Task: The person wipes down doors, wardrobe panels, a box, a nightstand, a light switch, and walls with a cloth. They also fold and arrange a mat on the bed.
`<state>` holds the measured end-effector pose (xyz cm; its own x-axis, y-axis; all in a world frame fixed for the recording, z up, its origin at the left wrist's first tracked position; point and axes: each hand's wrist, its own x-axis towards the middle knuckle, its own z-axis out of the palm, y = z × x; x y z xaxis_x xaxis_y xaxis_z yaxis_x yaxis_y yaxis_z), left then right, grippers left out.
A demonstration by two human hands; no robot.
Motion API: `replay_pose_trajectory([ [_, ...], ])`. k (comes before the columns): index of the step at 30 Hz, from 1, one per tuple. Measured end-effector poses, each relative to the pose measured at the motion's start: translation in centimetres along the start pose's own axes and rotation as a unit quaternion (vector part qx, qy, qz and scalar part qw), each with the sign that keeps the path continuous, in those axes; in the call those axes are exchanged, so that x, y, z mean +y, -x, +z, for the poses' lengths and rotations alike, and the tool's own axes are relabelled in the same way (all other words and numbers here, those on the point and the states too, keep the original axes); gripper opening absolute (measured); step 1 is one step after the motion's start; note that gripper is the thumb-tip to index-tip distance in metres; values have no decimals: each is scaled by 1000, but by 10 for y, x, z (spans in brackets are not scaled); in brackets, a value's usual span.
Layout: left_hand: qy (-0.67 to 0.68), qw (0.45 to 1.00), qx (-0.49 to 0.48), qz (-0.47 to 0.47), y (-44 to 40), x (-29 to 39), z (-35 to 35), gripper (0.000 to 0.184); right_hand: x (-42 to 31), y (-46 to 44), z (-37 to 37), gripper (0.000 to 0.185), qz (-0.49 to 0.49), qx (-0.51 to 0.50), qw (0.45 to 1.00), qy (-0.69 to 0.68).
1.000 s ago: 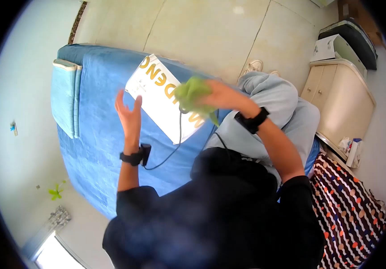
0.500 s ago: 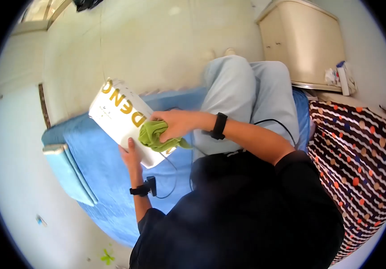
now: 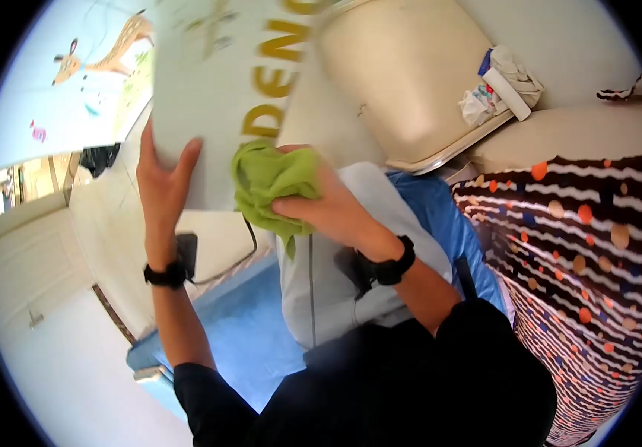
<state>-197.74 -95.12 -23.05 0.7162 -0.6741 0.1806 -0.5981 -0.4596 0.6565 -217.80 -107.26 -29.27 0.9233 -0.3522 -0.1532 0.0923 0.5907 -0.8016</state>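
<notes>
**Clerk:** State the position of the item.

**Inspector:** White carton (image 3: 200, 93), marked in gold lettering (image 3: 267, 86), raised in front of the person, its lower edge just above the lap. The upper end runs out of view.

**Clerk:** And the hands?

**Inspector:** Left hand (image 3: 164, 182) at the carton's lower left edge. Thumb and fingers stand well apart, the thumb over the pale face. Whether the fingertips bear on the edge or merely lie beside it, I cannot tell; that side is poorly shown. Right hand (image 3: 328, 201): fingers closed on a bunched green cloth (image 3: 272, 182), which overlaps the carton's lower right corner, below the letter D.

**Clerk:** Assessment of handling?

**Inspector:** Carton judged light for its size and fairly stiff, its face smooth and liable to slide under a dry palm. The broad panel would probably dent if pressed mid-face. Recommended hold: along an edge or at a corner, thumb in front, fingers behind. The cloth is judged soft, limp and almost weightless; no fragility noted. Best taken as a gathered wad in the palm, as found, since a loose tail hangs below the fist.

**Clerk:** Surroundings?

**Inspector:** Grey trousers (image 3: 302, 290) below the hands, blue bedding (image 3: 250, 331) beside them, and a cream cabinet (image 3: 403, 74) beyond, well apart from the cloth.
</notes>
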Motion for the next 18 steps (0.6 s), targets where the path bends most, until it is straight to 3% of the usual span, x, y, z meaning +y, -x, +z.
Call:
replay_pose_trajectory([
  [2, -13, 994, -92, 56, -67, 25, 40, 64, -8, -2, -23, 60, -36, 78, 991, -100],
  [5, -79, 953, -201, 211, -147, 75, 114, 65, -13, -9, -47, 63, -34, 200, 948, -244],
  [6, -96, 934, -244, 243, -167, 91, 142, 65, -11, -13, -56, 59, -59, 211, 934, -281],
  [8, -106, 869, -283, 392, -195, 112, 209, 63, -8, -25, -77, 47, -94, 249, 898, -350],
  [10, -71, 823, -329, 458, -201, 133, 270, 63, -4, -38, -99, 38, -117, 306, 865, -379],
  [11, -121, 798, -353, 472, -199, 149, 297, 64, -8, -44, -113, 36, -107, 313, 856, -397],
  [14, -68, 818, -231, 522, -199, 144, 350, 65, -16, -50, -139, 29, -79, 331, 832, -439],
  [16, -82, 832, -136, 531, -205, 139, 357, 64, -25, -43, -133, 31, -40, 308, 846, -433],
  [18, -76, 846, -152, 505, -202, 128, 353, 63, -25, -29, -123, 35, 5, 259, 887, -382],
])
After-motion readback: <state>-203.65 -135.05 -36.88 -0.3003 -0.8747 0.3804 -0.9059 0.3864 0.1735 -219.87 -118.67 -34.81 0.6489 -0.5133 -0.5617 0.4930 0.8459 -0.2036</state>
